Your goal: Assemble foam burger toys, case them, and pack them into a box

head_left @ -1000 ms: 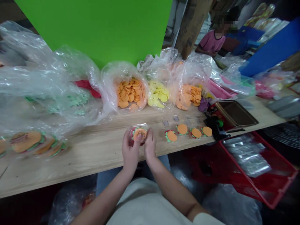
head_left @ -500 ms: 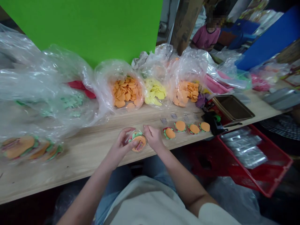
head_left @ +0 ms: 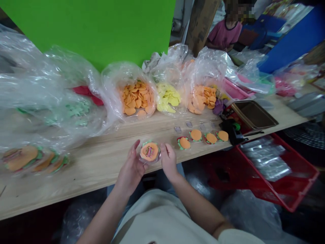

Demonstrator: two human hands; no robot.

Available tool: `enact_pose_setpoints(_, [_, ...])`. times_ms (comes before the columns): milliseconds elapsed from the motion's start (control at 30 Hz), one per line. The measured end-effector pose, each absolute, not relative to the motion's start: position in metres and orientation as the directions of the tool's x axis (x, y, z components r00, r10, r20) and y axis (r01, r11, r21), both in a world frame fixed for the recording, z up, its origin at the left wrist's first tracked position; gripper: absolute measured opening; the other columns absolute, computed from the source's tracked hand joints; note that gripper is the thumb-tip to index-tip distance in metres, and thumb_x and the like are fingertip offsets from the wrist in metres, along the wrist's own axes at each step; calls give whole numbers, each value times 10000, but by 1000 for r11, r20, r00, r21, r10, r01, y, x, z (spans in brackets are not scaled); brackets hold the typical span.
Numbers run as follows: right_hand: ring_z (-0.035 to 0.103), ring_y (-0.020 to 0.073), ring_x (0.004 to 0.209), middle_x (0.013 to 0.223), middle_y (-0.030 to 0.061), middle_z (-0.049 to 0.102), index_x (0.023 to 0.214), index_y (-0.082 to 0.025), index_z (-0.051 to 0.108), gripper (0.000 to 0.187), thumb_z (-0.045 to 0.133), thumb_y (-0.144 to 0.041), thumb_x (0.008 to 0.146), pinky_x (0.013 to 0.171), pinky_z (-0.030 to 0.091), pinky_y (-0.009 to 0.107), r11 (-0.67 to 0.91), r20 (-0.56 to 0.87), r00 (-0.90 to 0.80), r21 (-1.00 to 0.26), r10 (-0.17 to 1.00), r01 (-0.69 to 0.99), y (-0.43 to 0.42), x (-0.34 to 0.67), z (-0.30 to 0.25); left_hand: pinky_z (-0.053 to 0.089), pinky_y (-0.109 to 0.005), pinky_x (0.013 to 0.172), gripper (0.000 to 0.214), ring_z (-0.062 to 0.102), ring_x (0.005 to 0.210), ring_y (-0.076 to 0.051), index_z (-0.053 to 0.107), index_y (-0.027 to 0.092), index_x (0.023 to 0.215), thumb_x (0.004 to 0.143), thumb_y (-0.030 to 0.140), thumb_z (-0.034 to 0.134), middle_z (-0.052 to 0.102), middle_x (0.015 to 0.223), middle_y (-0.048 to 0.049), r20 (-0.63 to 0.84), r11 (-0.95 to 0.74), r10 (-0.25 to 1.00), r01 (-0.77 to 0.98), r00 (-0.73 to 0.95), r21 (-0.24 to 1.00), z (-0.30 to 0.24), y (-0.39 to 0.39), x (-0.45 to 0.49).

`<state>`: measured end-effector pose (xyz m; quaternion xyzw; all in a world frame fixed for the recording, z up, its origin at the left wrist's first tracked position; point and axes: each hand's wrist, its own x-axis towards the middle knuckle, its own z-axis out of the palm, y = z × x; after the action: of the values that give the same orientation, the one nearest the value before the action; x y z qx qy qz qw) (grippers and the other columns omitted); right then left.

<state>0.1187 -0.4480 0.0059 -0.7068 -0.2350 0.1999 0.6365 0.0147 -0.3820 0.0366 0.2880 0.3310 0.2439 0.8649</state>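
A flat foam toy burger [head_left: 150, 151] in a clear wrapper, its orange bun printed with a small picture, is between my hands above the table's front edge. My left hand [head_left: 132, 167] is turned palm up at its left side. The thumb stands along the wrapper's left edge, and the curled fingers reach the lower edge, partly hidden. My right hand [head_left: 169, 160] pinches the wrapper's right edge between thumb and fingers. Just right of it, several foam burgers [head_left: 183, 143] with green and red layers lie on the table.
Bags of orange foam pieces [head_left: 137, 98] and yellow foam pieces [head_left: 168, 98] line the back. Wrapped burgers [head_left: 22, 158] lie at left. A black tape dispenser [head_left: 233, 130] stands at right, beside a red crate [head_left: 303, 183]. A person in a pink shirt [head_left: 224, 35] is beyond.
My left hand has turned palm up and its thumb has come off the burger's face. The burger now lies flatter, with its printed bun more exposed. My right hand has shifted slightly right and down.
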Motion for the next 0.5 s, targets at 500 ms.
enact_pose_setpoints(500, [463,77,446,628,-72,440,772,-217,402,304,589,-455,756,365,386,182,-393,-384,166,-919,908,21,-495,126,5,457,-205,617,206,556,650,-103,618,156,806,721,333,678,614,725,4,-594,697,546,73,590,713,14,-382,-44])
